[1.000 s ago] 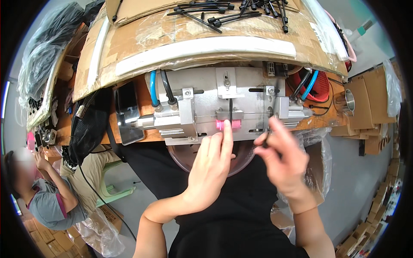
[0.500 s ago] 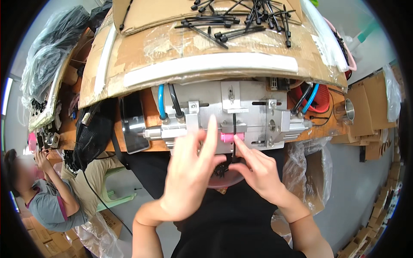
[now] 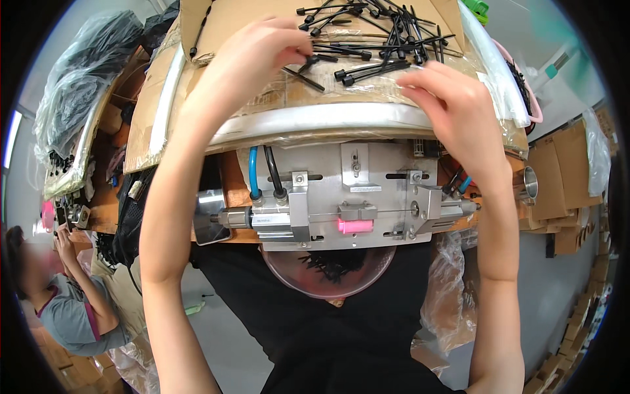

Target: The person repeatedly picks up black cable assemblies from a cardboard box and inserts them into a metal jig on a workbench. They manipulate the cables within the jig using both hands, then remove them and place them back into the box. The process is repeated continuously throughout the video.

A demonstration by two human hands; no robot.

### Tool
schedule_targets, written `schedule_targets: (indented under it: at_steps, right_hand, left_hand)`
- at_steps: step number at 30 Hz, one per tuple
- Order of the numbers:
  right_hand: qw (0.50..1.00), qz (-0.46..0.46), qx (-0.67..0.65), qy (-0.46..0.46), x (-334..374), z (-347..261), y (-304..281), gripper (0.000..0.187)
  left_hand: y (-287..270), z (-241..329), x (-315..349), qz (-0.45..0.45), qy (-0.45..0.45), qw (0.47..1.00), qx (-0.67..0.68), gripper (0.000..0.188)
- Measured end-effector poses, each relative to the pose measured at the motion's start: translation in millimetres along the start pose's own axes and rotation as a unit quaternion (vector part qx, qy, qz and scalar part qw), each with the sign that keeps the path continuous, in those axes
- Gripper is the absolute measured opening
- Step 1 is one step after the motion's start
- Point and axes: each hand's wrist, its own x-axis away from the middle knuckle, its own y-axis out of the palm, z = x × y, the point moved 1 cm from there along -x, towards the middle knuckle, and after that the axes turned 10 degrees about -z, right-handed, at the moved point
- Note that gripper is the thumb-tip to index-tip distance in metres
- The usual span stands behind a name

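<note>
Both my arms reach over a metal clamping fixture point(image 3: 357, 197) to a pile of black rods with thick heads point(image 3: 394, 49) on cardboard. My left hand point(image 3: 259, 56) is at the pile's left side, its fingertips closed around the end of a black rod point(image 3: 305, 79). At the pile's right, my right hand point(image 3: 456, 98) hangs over the cardboard with bent fingers a little apart and nothing visible in them. A pink block point(image 3: 355, 226) sits at the fixture's front, below a small grey metal block point(image 3: 357, 211). No rod lies across it.
A bowl point(image 3: 326, 292) holding black pieces is under the fixture's front edge. Blue and black hoses point(image 3: 254, 171) run to its left cylinder. A phone point(image 3: 211, 203) lies at the left, a metal cup point(image 3: 525, 184) at the right. Another person point(image 3: 79, 308) sits at the far left.
Both hands have moved from the fixture up to the rod pile, the left to its left side, the right to its right. The rod that crossed the pink block is gone from there.
</note>
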Motion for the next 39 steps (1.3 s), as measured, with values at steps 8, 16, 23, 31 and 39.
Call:
schedule_targets:
  at_steps: [8,16,23,31,39]
  right_hand:
    - [0.992,-0.095,0.052,-0.064,-61.9,7.2,37.2,0.012]
    - [0.923,0.031,-0.376,0.071,-43.3,51.2,-17.1,0.026]
    - [0.760,0.219,-0.600,0.118,23.8,-4.6,-58.0,0.033]
    - [0.869,0.186,-0.454,0.058,88.0,-32.9,-55.6,0.035]
    - [0.958,0.050,-0.253,0.128,160.3,-111.8,55.3,0.062]
  left_hand:
    - [-39.1,56.1,53.6,-0.086,-0.132,0.975,0.155,0.018]
    - [-16.4,161.6,87.8,0.106,-0.303,0.931,0.175,0.027]
    - [47.2,262.2,112.7,-0.069,-0.238,0.958,0.141,0.066]
    - [55.4,263.7,100.8,-0.117,-0.240,0.957,0.116,0.074]
    - [4.9,177.3,71.3,0.011,-0.221,0.967,0.123,0.030]
